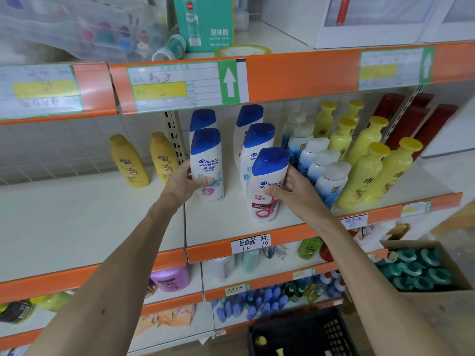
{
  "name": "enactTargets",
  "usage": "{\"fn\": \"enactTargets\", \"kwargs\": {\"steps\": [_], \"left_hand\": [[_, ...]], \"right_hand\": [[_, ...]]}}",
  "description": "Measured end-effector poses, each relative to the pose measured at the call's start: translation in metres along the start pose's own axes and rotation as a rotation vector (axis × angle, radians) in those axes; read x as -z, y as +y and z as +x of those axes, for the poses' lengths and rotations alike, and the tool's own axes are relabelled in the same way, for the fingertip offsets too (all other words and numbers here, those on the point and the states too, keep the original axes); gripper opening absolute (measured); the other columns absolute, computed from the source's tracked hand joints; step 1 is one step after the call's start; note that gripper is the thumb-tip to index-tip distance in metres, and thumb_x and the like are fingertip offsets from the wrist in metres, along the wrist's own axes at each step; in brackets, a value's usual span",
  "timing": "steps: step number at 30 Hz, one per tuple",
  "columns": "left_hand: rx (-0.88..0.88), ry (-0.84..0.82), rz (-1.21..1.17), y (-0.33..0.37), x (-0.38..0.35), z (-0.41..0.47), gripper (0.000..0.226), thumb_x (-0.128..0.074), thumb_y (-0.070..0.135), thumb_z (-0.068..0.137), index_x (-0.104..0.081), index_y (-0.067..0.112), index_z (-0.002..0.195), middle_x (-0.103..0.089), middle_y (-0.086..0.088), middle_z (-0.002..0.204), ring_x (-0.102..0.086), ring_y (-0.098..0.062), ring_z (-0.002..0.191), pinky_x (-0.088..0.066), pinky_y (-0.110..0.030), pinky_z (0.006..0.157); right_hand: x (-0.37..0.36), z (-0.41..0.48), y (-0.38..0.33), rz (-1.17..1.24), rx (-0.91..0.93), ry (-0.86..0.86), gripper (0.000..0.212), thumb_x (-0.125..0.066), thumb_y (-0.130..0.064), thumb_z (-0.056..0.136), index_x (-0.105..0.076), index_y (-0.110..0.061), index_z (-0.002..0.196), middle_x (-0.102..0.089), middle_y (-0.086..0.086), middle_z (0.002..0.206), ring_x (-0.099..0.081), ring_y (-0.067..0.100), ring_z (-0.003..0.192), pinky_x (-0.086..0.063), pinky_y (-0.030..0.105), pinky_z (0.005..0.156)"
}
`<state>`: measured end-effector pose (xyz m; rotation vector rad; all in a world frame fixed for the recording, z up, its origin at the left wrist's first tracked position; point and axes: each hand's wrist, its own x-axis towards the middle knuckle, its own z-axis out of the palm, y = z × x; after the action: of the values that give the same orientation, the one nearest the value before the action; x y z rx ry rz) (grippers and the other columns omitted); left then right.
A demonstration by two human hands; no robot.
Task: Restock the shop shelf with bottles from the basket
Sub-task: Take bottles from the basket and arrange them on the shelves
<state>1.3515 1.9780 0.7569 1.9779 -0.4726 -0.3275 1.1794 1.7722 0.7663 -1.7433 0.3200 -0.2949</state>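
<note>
Blue-capped bottle (267,181) at shelf (218,222) front is clasped mid-body by right hand (293,187). Rear bottle (207,158) is clasped by left hand (183,179).

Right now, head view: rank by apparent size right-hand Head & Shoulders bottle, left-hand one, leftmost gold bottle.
1. right-hand Head & Shoulders bottle: marginally largest, but nearest the camera, so unsure.
2. left-hand Head & Shoulders bottle.
3. leftmost gold bottle: smallest.

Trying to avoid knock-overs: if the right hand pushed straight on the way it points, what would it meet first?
Probably the blue-capped bottle standing directly behind the front bottle that the right hand holds. The gap between the two bottles is hard to judge.
</note>
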Motion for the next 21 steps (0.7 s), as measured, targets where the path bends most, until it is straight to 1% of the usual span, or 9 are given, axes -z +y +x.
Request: {"fn": "enactTargets", "kwargs": {"steps": [2,5,8,11,13,16,19,20,21], "left_hand": [[0.007,0.0,0.0,0.001,0.0,0.0,0.047,-0.074,0.015,0.078,-0.056,0.013,0.121,-0.064,-0.007,0.119,-0.061,-0.024,0.106,-0.054,-0.036,0.084],[0.019,0.004,0.004,0.0,-0.002,0.001,0.048,-0.074,0.015,0.079,-0.055,0.013,0.122,-0.064,-0.008,0.12,-0.061,-0.025,0.107,-0.054,-0.038,0.085],[0.02,0.01,-0.003,0.001,-0.003,-0.001,0.046,-0.074,0.014,0.079,-0.054,0.014,0.12,-0.063,-0.006,0.117,-0.061,-0.023,0.106,-0.054,-0.036,0.083],[0.014,0.032,-0.043,0.0,-0.008,-0.007,0.047,-0.078,0.013,0.075,-0.051,0.018,0.113,-0.063,0.002,0.107,-0.061,-0.014,0.096,-0.054,-0.026,0.077],[0.023,0.059,-0.029,-0.003,-0.012,-0.011,0.055,-0.081,0.014,0.072,-0.05,0.015,0.118,-0.062,0.005,0.108,-0.06,-0.009,0.097,-0.05,-0.017,0.073],[0.048,0.15,0.004,-0.004,-0.015,-0.021,0.07,-0.08,0.013,0.073,-0.042,0.012,0.132,-0.054,0.006,0.123,-0.05,-0.009,0.112,-0.041,-0.023,0.09],[0.048,0.222,0.119,-0.003,-0.018,-0.04,0.067,-0.078,0.022,0.077,-0.043,0.011,0.132,-0.052,0.003,0.128,-0.048,-0.014,0.119,-0.038,-0.026,0.093],[0.06,0.241,0.166,-0.002,-0.019,-0.05,0.066,-0.076,0.022,0.079,-0.041,0.009,0.133,-0.051,0.0,0.128,-0.048,-0.017,0.119,-0.037,-0.027,0.093],[0.059,0.256,0.209,0.0,-0.02,-0.064,0.066,-0.074,0.019,0.08,-0.038,0.007,0.134,-0.05,-0.006,0.131,-0.048,-0.021,0.121,-0.037,-0.027,0.094]], "right_hand": [[0.0,0.0,0.001,-0.009,0.001,0.004,0.05,-0.071,-0.007,0.087,-0.051,-0.023,0.129,-0.067,-0.017,0.115,-0.064,-0.004,0.107,-0.053,0.013,0.081],[0.0,0.0,0.002,-0.017,-0.002,0.006,0.051,-0.072,-0.008,0.086,-0.051,-0.021,0.131,-0.067,-0.012,0.119,-0.064,-0.002,0.108,-0.053,0.015,0.085],[0.0,0.0,0.001,-0.019,-0.009,0.002,0.051,-0.072,-0.008,0.086,-0.051,-0.023,0.13,-0.067,-0.012,0.117,-0.063,-0.002,0.108,-0.054,0.017,0.089],[0.002,-0.001,0.002,0.0,-0.018,0.011,0.053,-0.074,-0.007,0.084,-0.05,-0.023,0.129,-0.066,-0.015,0.115,-0.063,-0.005,0.106,-0.054,0.016,0.086],[0.003,-0.005,0.001,0.022,-0.01,0.03,0.054,-0.074,-0.008,0.084,-0.049,-0.02,0.13,-0.066,-0.013,0.118,-0.063,-0.006,0.105,-0.053,0.015,0.084],[0.0,-0.014,0.001,0.01,0.0,0.07,0.051,-0.073,-0.014,0.086,-0.049,-0.019,0.131,-0.064,-0.007,0.125,-0.061,0.003,0.114,-0.053,0.026,0.096],[-0.003,-0.028,-0.002,-0.067,0.007,0.111,0.039,-0.07,-0.028,0.09,-0.05,-0.031,0.124,-0.062,-0.006,0.129,-0.058,0.009,0.121,-0.049,0.039,0.104],[-0.005,-0.034,-0.004,-0.094,0.023,0.131,0.033,-0.067,-0.031,0.092,-0.05,-0.033,0.12,-0.061,-0.005,0.131,-0.058,0.009,0.12,-0.049,0.038,0.102],[-0.007,-0.044,-0.01,-0.129,0.042,0.149,0.027,-0.062,-0.032,0.095,-0.05,-0.032,0.119,-0.059,-0.005,0.131,-0.057,0.008,0.117,-0.049,0.032,0.099]]}}
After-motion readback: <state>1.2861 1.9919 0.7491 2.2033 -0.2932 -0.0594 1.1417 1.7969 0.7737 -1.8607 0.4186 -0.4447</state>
